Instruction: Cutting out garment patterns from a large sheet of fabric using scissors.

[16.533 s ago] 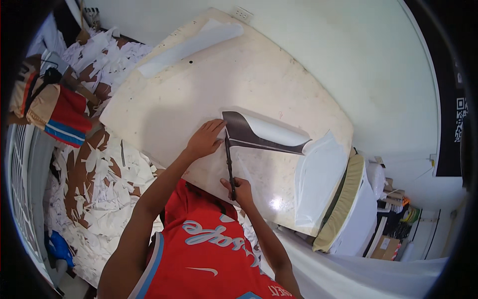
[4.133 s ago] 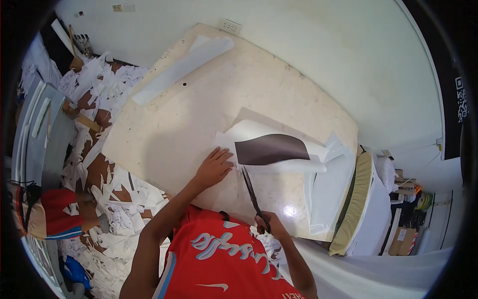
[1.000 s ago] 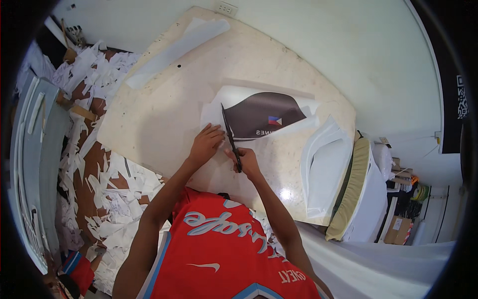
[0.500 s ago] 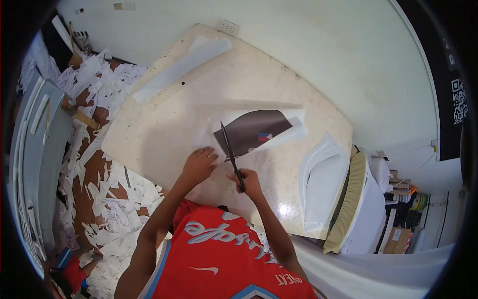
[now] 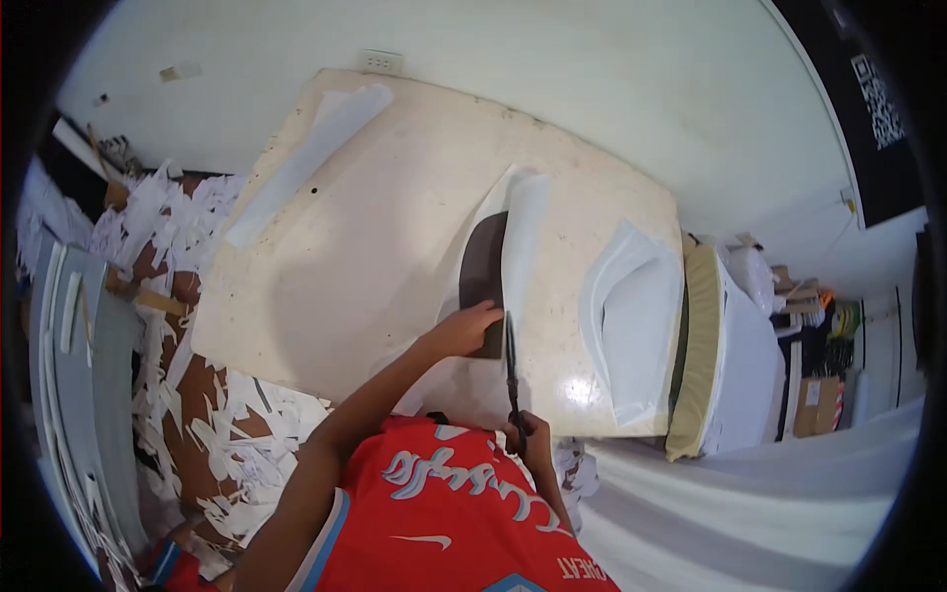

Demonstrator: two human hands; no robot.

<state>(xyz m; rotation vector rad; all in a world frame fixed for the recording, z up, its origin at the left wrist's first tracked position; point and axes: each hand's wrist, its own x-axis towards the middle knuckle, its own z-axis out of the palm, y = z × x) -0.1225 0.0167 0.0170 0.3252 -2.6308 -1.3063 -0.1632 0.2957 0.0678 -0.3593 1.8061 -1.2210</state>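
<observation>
A dark brown printed sheet with a white border lies turned lengthwise away from me on the pale table. My left hand grips it near its closer end, fingers bent over the dark print. In my right hand, close to the table's front edge, is a pair of black scissors. Their blades point away from me and meet the sheet along the right side of the dark area, beside the white border strip. The blades look nearly closed.
White curved sheets are stacked on the table at the right. A long white strip rests at its far left. Paper scraps cover the floor at left, beside grey panels. A yellowish cushion stands against the right edge.
The printed sheet has turned from lying crosswise to lengthwise. My left hand has moved right onto the dark print, and my right hand with the scissors has come closer to my body and slightly right.
</observation>
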